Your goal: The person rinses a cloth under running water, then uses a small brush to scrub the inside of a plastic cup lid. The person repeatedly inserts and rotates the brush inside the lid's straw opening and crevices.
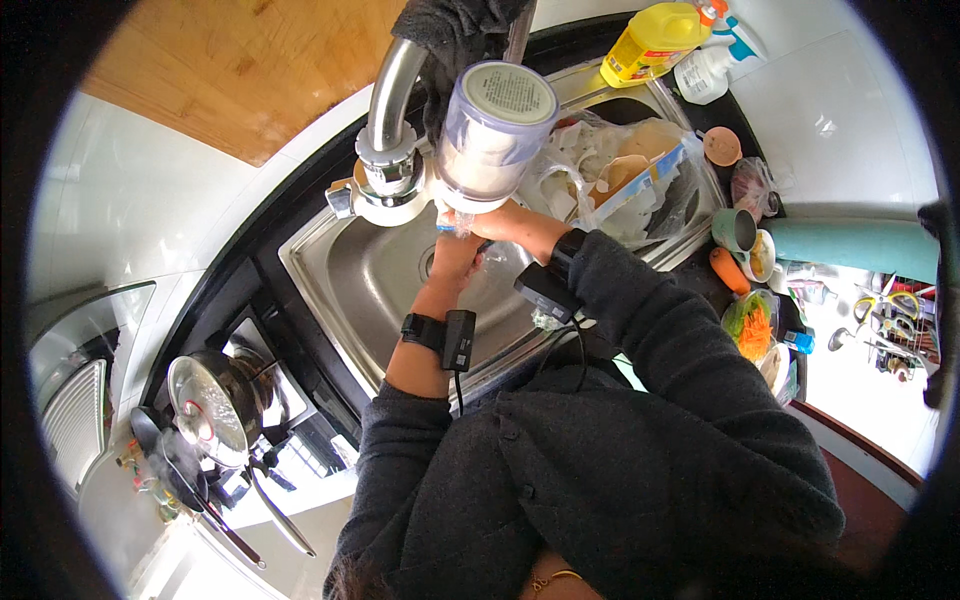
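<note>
My left hand (pixel 456 259) and my right hand (pixel 501 220) are close together over the steel sink basin (pixel 360 277), under the tap's filter. Running water (pixel 463 223) falls from the filter outlet onto them. A small blue part (pixel 445 227) of some object shows at the hands; what it is, and which hand has it, I cannot tell. The clear filter housing (pixel 480 150) with a pale filling hides the fingers of my right hand. Left of it is the curved steel tap (pixel 390 97), with a dark cloth (pixel 457 30) draped over its top.
A plastic bag of food scraps (pixel 637 180) lies over the right basin. Behind it stand a yellow detergent bottle (pixel 652 45) and a spray bottle (pixel 705 75). A carrot (pixel 729 270) and shredded carrot (pixel 754 330) lie at right. A lidded pan (pixel 217 405) steams on the left hob.
</note>
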Available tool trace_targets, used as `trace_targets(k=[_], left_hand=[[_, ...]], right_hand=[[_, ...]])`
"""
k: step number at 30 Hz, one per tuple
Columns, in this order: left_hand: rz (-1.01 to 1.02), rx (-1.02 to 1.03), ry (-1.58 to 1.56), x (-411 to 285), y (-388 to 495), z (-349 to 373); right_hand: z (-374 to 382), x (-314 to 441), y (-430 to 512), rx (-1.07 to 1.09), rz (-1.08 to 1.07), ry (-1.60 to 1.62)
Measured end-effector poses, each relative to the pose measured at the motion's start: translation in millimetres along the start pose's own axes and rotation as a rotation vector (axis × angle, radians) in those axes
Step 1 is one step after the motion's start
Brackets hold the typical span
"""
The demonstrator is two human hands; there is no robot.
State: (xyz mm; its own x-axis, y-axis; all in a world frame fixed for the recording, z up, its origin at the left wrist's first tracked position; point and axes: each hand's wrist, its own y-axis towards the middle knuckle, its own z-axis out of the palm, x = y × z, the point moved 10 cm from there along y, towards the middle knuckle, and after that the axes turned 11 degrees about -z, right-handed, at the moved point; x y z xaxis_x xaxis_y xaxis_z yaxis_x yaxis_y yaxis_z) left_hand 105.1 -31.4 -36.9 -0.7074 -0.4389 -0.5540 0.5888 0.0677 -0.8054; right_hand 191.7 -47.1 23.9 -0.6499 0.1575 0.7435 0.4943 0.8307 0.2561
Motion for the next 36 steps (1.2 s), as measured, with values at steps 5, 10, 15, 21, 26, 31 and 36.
trace_targets(k=[5,10,15,21,26,31,36], left_hand=[[0.011,-0.053,-0.09,3.0,4.8,-6.7],[0.112,0.135,-0.231,2.6,12.4,-0.3],[0.21,0.146,-0.339,-8.6,7.2,-2.2],[0.142,0.188,-0.373,-20.6,-12.2,6.9],[-0.025,0.231,-0.642,-23.8,-5.1,4.0],[-0.144,0.444,-0.736,-14.0,-11.6,13.3],[-0.233,0.612,-0.887,1.8,-45.0,18.5]], right_hand=[[3.2,-20.8,0.8,-0.008,0.111,0.184],[5.7,-14.1,6.8,-0.003,0.114,0.207],[-26.4,18.8,8.5,-0.126,0.031,0.155],[-37.4,18.3,17.4,0.129,0.194,-0.212],[-51.8,20.8,34.3,0.036,0.033,0.042],[-46.6,-1.9,59.3,0.089,0.034,-0.133],[-58.2,9.8,60.0,-0.12,-0.144,0.343]])
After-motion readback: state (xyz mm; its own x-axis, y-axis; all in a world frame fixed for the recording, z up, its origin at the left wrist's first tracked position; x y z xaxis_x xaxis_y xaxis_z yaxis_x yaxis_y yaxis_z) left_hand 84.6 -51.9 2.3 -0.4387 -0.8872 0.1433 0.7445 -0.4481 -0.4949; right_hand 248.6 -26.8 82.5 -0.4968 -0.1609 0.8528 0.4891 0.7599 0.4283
